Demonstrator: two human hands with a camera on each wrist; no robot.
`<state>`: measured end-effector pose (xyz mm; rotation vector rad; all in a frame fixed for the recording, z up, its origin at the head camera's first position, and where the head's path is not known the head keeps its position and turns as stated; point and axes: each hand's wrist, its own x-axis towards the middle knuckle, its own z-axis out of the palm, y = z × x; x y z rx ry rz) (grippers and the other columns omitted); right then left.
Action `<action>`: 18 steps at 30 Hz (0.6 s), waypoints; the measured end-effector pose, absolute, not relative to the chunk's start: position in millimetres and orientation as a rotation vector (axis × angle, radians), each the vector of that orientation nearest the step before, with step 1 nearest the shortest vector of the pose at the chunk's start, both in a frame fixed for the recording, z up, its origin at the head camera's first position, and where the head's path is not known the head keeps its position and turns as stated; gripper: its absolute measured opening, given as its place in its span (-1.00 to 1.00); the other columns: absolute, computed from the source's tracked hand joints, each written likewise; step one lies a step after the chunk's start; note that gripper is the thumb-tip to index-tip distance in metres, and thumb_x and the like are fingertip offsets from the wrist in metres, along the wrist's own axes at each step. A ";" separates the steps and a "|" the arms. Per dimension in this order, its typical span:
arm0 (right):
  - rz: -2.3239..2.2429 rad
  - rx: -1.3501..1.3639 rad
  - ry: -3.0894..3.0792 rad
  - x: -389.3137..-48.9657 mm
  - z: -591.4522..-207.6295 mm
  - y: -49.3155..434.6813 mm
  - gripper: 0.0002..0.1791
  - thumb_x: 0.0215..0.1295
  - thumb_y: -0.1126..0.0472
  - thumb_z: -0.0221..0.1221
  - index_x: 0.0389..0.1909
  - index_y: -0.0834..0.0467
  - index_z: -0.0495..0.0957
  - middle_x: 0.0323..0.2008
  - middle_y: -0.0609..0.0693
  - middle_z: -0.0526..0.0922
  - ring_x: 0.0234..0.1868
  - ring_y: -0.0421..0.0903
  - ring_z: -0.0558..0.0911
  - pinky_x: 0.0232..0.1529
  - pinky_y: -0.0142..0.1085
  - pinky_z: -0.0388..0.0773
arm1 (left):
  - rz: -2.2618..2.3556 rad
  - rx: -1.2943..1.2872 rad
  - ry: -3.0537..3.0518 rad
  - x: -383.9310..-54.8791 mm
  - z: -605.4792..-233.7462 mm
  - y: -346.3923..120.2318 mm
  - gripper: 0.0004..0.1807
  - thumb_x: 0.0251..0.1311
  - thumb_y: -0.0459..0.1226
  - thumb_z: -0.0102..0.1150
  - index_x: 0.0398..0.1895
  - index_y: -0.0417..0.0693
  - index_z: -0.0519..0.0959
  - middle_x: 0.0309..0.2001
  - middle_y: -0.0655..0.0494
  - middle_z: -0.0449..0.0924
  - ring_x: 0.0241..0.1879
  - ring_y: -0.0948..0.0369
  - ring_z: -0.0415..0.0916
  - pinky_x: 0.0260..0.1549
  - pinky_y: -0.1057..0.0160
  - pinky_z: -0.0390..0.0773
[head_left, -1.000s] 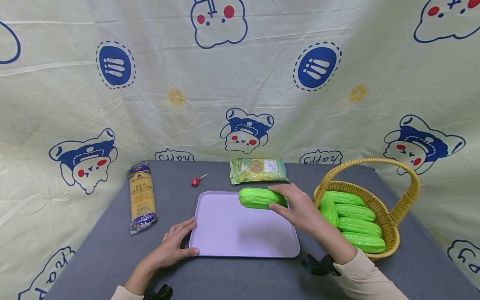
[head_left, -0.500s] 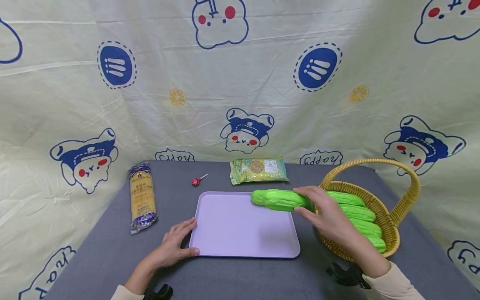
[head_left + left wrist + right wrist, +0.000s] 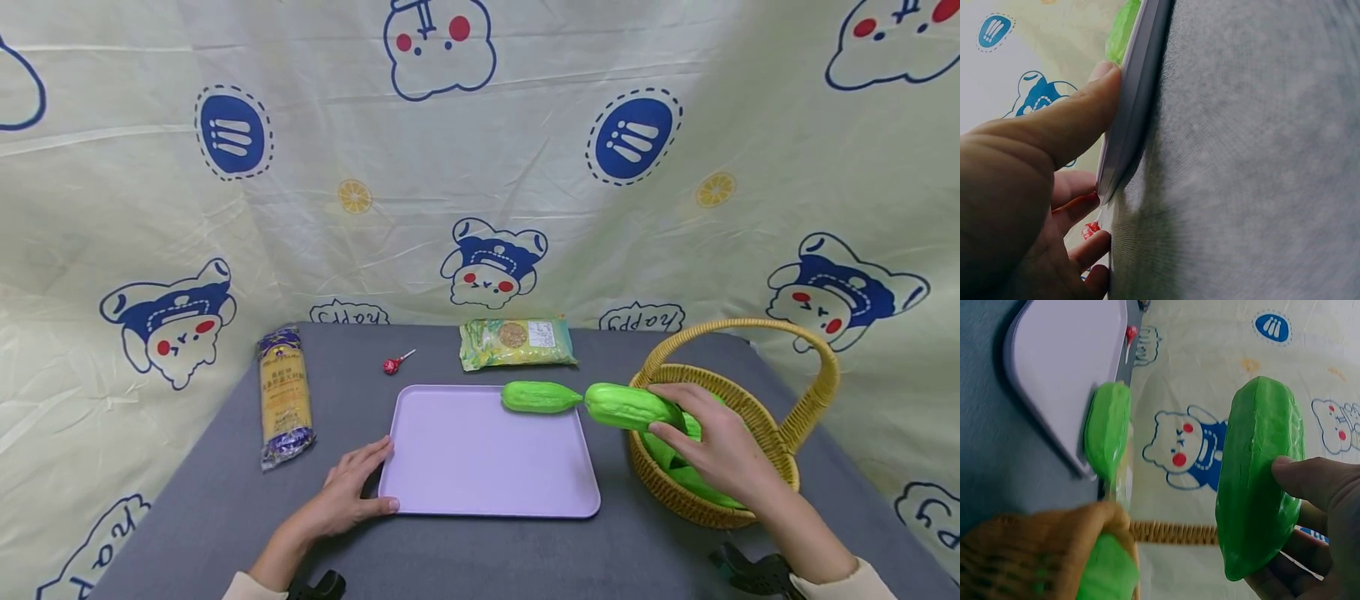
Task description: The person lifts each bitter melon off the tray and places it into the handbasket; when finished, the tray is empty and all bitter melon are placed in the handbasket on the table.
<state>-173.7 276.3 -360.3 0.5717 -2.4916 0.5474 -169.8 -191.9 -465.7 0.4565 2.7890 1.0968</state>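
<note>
In the head view my right hand pinches a bright green, ridged bitter melon between thumb and fingers, over the left rim of the wicker basket. The right wrist view shows that bitter melon with its tapered end down. Another bitter melon lies at the far right edge of the lilac tray. Several more sit in the basket, partly hidden by my hand. My left hand rests against the tray's left edge, its thumb touching the rim, as the left wrist view confirms.
The basket's tall handle arches over its opening. Behind the tray lie a green packet and a red lollipop. A yellow pasta bag with blue ends is at the left. A printed curtain hangs behind the table.
My right hand has moved right, carrying its bitter melon from above the tray to the basket's left rim. The bitter melon on the tray now shows whole. My left hand stays put.
</note>
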 end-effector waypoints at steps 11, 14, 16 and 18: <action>0.587 0.489 -2.561 -167.9 -357.3 311.1 -0.54 0.19 0.16 0.27 0.11 0.15 0.48 0.03 0.18 0.53 0.04 0.19 0.45 -0.14 0.10 0.37 | 1.116 0.446 2.774 -170.1 -466.5 -192.5 -0.10 -0.02 0.00 0.36 0.40 -0.07 0.22 0.46 -0.02 0.10 0.35 -0.14 0.04 0.20 -0.34 -0.01; 0.590 0.462 -2.588 -168.5 -356.6 319.1 -0.55 0.23 0.13 0.23 0.13 0.15 0.47 0.06 0.23 0.51 0.06 0.25 0.42 -0.14 0.18 0.34 | 1.112 0.440 2.776 -170.0 -467.1 -192.7 -0.10 -0.02 0.00 0.36 0.40 -0.06 0.22 0.46 -0.01 0.10 0.36 -0.14 0.03 0.20 -0.34 -0.02; 0.591 0.442 -2.601 -168.9 -356.7 324.3 -0.55 0.23 0.13 0.23 0.12 0.17 0.47 0.06 0.25 0.51 0.07 0.26 0.41 -0.11 0.18 0.32 | 1.109 0.441 2.780 -170.3 -467.5 -192.7 -0.10 -0.02 0.00 0.36 0.40 -0.07 0.22 0.46 -0.02 0.10 0.35 -0.15 0.04 0.20 -0.34 -0.02; 0.588 0.418 -2.619 -169.4 -356.8 329.4 -0.55 0.24 0.13 0.22 0.12 0.19 0.47 0.06 0.28 0.50 0.07 0.27 0.40 -0.10 0.19 0.31 | 1.103 0.444 2.781 -170.2 -467.5 -192.7 -0.09 -0.02 0.00 0.36 0.40 -0.08 0.22 0.46 -0.02 0.10 0.35 -0.15 0.04 0.19 -0.35 -0.01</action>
